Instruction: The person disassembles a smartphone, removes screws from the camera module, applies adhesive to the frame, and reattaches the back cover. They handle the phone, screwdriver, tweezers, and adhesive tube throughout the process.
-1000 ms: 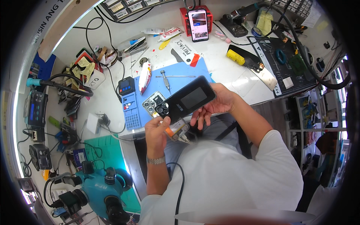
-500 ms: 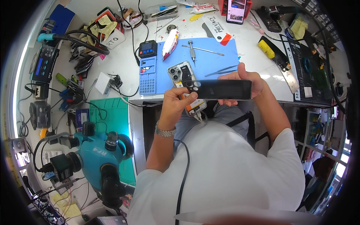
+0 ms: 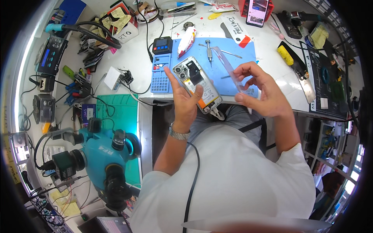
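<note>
An opened phone (image 3: 209, 91), its back cover off and its battery and inner parts showing, is tilted over the desk's near edge. Around its left side is my left hand (image 3: 183, 99); the thumb lies across the phone, one finger extends beside the cameras, and the other fingers are hidden. My right hand (image 3: 262, 90) pinches a thin panel (image 3: 225, 64) between thumb and fingers. That panel stands almost edge-on, looks partly see-through, and is apart from the phone. A pale connector (image 3: 217, 114) hangs at the phone's lower end.
A blue mat (image 3: 229, 44) carries a screwdriver (image 3: 209, 50), a metal pick, a white tube (image 3: 187, 42) and a small device with a blue tray (image 3: 160, 79). To the left stands a teal microscope (image 3: 103, 151). A lit phone (image 3: 257, 11) leans at the back.
The dark panel, held by both hands above the phone, has left my left hand; my right hand has turned it up on edge to the right. My left hand is now at the opened phone.
</note>
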A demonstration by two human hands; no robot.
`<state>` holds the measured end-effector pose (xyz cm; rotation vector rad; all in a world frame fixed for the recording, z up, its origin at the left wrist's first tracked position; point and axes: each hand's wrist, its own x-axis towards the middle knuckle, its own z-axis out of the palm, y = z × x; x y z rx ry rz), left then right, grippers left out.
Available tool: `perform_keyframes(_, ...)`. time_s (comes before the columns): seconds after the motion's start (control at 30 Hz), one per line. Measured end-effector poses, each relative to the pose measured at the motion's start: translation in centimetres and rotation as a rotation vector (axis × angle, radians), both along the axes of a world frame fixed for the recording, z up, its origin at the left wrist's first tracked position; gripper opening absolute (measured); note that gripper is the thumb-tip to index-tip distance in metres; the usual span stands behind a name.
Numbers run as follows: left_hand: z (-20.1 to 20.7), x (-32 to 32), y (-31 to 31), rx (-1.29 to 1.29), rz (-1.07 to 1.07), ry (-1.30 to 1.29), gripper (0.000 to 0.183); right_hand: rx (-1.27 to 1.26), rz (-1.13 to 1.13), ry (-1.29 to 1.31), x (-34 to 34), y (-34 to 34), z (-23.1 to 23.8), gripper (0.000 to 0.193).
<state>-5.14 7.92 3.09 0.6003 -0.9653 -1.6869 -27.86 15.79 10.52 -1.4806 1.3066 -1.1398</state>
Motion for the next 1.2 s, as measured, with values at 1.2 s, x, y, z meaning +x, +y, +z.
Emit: perform_keyframes(1.2,0.7,-0.1,-0.1,0.154,-0.034,0.103,0.066,-0.394,-0.235,0.487,8.8,-0.7,-3.0,0.06)
